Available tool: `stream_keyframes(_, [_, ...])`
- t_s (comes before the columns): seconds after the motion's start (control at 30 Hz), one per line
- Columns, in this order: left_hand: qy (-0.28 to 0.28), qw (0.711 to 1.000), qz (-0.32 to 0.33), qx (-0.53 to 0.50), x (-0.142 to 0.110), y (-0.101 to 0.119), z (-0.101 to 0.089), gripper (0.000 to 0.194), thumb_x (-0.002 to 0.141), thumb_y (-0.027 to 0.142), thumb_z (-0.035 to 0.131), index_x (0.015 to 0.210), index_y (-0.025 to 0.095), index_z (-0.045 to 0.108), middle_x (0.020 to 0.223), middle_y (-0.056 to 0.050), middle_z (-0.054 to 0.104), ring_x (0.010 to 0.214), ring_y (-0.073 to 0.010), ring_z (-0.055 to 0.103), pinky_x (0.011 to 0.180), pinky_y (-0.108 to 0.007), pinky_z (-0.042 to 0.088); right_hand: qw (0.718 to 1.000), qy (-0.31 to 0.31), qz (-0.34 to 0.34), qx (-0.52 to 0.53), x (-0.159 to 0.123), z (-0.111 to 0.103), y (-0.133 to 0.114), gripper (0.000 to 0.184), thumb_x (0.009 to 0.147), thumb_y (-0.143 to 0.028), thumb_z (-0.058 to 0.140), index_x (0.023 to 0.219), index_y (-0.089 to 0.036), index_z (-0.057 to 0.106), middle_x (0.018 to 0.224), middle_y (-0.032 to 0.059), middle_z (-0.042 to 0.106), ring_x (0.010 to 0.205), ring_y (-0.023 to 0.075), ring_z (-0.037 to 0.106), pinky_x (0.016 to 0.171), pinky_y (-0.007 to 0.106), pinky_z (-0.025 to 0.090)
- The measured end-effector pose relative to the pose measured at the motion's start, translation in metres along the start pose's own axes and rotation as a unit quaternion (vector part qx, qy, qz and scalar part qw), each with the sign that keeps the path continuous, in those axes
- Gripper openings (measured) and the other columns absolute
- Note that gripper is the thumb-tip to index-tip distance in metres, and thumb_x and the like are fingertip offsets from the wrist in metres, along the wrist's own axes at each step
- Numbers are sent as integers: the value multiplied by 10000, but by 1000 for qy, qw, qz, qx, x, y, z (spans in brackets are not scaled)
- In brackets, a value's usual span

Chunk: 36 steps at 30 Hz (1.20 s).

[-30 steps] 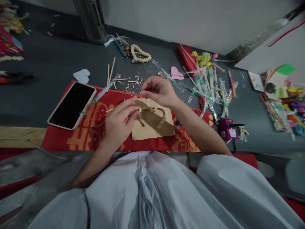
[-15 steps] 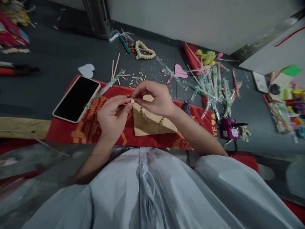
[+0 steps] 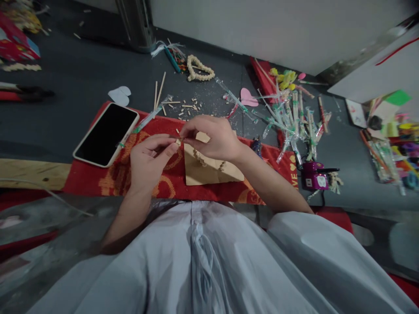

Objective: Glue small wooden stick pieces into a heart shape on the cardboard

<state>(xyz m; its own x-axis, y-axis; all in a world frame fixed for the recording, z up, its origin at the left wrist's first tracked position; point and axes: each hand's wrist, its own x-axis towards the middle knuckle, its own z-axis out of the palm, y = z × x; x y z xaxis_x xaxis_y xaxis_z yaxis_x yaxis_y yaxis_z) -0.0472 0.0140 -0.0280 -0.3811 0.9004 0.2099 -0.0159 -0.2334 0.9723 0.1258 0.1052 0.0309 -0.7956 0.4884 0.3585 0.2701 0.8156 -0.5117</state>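
My left hand point(image 3: 149, 159) pinches a small cream-coloured piece point(image 3: 178, 142) between thumb and forefinger, above the red cloth point(image 3: 113, 183). Against the same piece, the fingertips of my right hand point(image 3: 212, 137) are closed; whatever lies inside that pinch is too small to make out. One short pale stick bit point(image 3: 177, 131) shows just beyond the left fingertips. Under my right hand lies a tan card point(image 3: 212, 172) with a curved row of small pale bits on it, partly hidden by the hand and its shadow.
On the cloth's left rests a smartphone point(image 3: 106, 135). Short cut sticks point(image 3: 188, 106) and crumbs lie beyond my hands, near a cream heart-shaped frame point(image 3: 200, 69). At right are plastic-wrapped sticks point(image 3: 296, 109) and a purple box-like device point(image 3: 314, 175). A wall point(image 3: 248, 26) bounds the back.
My left hand has shifted slightly left and down, and the cream piece has tilted in the fingers. A short stick bit now shows beyond the left fingertips. My right hand has barely moved.
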Motion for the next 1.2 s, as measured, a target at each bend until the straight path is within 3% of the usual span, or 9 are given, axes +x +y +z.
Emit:
stream_keyframes(0.23, [10, 993, -24, -116, -1, 4, 8, 189, 664, 322, 929, 786, 218, 829, 812, -43, 783, 692, -98, 698, 656, -194, 573, 995, 43, -89, 14, -2, 9, 10, 184, 990, -172, 514, 1004, -151, 696, 955, 36, 734, 918, 121, 676, 823, 267, 536])
stream_keyframes(0.57, [92, 985, -36, -138, 5, 10, 10, 294, 552, 370, 978, 727, 201, 812, 742, -33, 768, 617, -91, 675, 591, -190, 562, 980, 90, -3, 175, -3, 13, 14, 164, 932, -285, 638, 933, -136, 707, 901, 45, 722, 770, 79, 638, 710, 215, 532])
stream_keyframes(0.83, [51, 992, -19, -112, -1, 10, 12, 205, 651, 342, 935, 783, 230, 826, 814, -37, 783, 664, -94, 679, 603, -187, 569, 911, 99, 86, 391, -5, 20, 12, 308, 835, -408, 769, 884, -122, 665, 820, 10, 680, 716, 61, 627, 667, 196, 537])
stream_keyframes(1.2, [8, 993, 40, -112, -5, 13, 17, 92, 766, 251, 862, 854, 248, 831, 888, -42, 786, 766, -115, 712, 599, -176, 555, 847, 136, 147, 492, -8, 26, -7, 354, 725, -451, 860, 800, -146, 695, 724, -24, 687, 631, 57, 627, 606, 190, 540])
